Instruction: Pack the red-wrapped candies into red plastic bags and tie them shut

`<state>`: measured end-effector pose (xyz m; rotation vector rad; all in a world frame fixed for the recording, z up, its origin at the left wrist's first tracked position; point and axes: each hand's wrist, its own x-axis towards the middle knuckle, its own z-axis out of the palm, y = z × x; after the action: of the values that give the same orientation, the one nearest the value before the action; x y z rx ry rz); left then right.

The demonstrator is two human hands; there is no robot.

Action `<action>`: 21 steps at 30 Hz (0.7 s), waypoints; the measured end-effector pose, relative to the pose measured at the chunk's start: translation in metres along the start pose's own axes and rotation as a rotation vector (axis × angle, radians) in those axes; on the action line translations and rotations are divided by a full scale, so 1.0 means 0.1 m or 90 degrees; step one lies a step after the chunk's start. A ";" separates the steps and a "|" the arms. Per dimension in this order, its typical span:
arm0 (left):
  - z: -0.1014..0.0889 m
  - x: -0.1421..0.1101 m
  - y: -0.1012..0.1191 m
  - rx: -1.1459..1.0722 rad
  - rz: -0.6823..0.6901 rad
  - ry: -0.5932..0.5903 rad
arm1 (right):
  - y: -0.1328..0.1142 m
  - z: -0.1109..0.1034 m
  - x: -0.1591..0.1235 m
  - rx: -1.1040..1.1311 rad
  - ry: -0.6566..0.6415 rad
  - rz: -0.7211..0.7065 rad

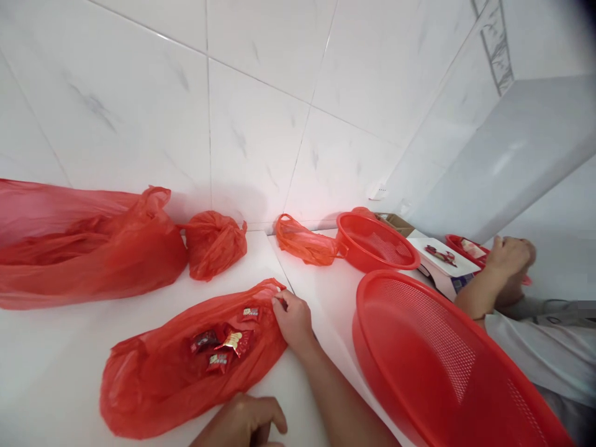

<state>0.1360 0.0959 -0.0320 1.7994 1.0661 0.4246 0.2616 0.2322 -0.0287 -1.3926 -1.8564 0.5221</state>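
A red plastic bag (153, 379) lies spread on the white table, its mouth gaping. Several small wrapped packets (236, 341) in red, gold and dark wrappers rest inside it. My right hand (294, 318) pinches the bag's upper right edge between thumb and fingers. Close to the bag's lower edge, my left hand (249, 422) is partly cut off by the bottom of the view. Its fingers are loosely bent and apart, with nothing visible in them.
Behind stand a large red bag (93, 248), a tied red bag (215, 245) and a flatter red bag (307, 243). To the right are two red mesh baskets (419, 347) and a white scale (447, 254) carrying small packets. A co-worker's hands (512, 257) are beyond.
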 end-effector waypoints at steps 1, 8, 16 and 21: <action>-0.03 0.01 0.05 -0.020 -0.024 0.001 | 0.01 0.01 0.00 -0.007 0.000 0.000; -0.08 0.02 0.21 -0.053 -0.067 0.044 | 0.02 0.03 0.01 -0.035 0.002 -0.015; -0.06 -0.01 0.22 -0.003 -0.038 0.039 | 0.03 -0.02 0.04 -0.057 0.003 -0.012; -0.07 0.00 0.27 0.027 -0.044 0.025 | 0.06 -0.03 0.08 -0.093 0.023 -0.009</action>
<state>0.1445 0.0958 -0.0051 1.7926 1.1684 0.4001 0.2670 0.2416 -0.0285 -1.4725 -1.9058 0.3578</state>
